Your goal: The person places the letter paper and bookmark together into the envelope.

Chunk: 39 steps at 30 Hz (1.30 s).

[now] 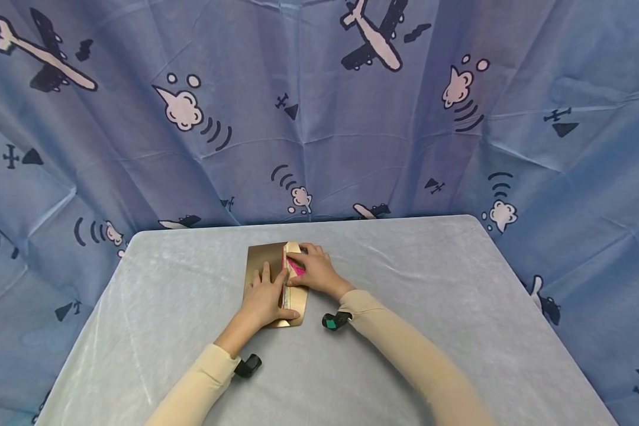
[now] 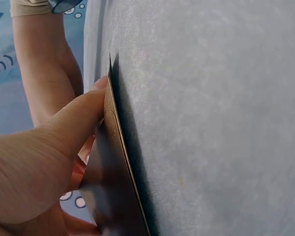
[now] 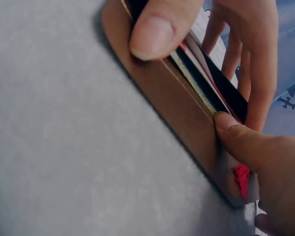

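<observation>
On the table lies a flat gold card folder (image 1: pixel 296 299), its narrow right part beside a wider brown-gold panel (image 1: pixel 257 255). Thin dark, red and pale layers (image 3: pixel 199 83) show in the slit between them. My left hand (image 1: pixel 262 300) rests on the panel with fingers spread, its thumb pressing the near end of the narrow part. With thumb and fingers my right hand (image 1: pixel 319 271) pinches the narrow part farther up. A pink-red tassel (image 3: pixel 241 180) shows under the right hand. The right hand's outer fingertips are partly hidden.
A pale grey cloth covers the table (image 1: pixel 404 266). Behind it hangs a blue curtain (image 1: pixel 319 118) printed with airplanes. Black wrist cameras sit by the left wrist (image 1: pixel 247 365) and the right wrist (image 1: pixel 336 320).
</observation>
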Each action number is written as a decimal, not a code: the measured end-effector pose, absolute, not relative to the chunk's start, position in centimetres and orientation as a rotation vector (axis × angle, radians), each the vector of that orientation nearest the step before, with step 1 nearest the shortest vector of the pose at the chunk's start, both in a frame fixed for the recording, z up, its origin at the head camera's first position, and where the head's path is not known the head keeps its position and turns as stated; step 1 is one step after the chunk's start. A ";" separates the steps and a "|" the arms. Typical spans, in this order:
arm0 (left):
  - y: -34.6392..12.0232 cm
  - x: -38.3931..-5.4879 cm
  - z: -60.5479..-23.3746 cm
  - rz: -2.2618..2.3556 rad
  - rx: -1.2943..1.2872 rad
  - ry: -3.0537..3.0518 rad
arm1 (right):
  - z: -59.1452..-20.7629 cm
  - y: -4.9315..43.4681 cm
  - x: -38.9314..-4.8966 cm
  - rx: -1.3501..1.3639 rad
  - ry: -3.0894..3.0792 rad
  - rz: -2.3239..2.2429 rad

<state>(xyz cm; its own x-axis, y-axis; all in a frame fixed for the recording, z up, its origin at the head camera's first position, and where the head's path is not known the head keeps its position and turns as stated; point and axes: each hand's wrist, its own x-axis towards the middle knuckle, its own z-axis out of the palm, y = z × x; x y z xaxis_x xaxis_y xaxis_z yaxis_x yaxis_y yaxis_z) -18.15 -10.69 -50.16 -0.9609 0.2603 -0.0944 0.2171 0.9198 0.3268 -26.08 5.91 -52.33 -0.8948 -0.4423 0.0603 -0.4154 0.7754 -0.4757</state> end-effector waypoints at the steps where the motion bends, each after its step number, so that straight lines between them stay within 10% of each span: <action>1: -10.7 -18.2 -50.2 0.477 0.367 2.946 | -52.3 5.9 -26.1 -0.703 2.903 -0.761; 39: -10.7 -18.1 -50.0 0.475 0.381 2.952 | -53.3 5.2 -26.2 -0.697 2.988 -0.770</action>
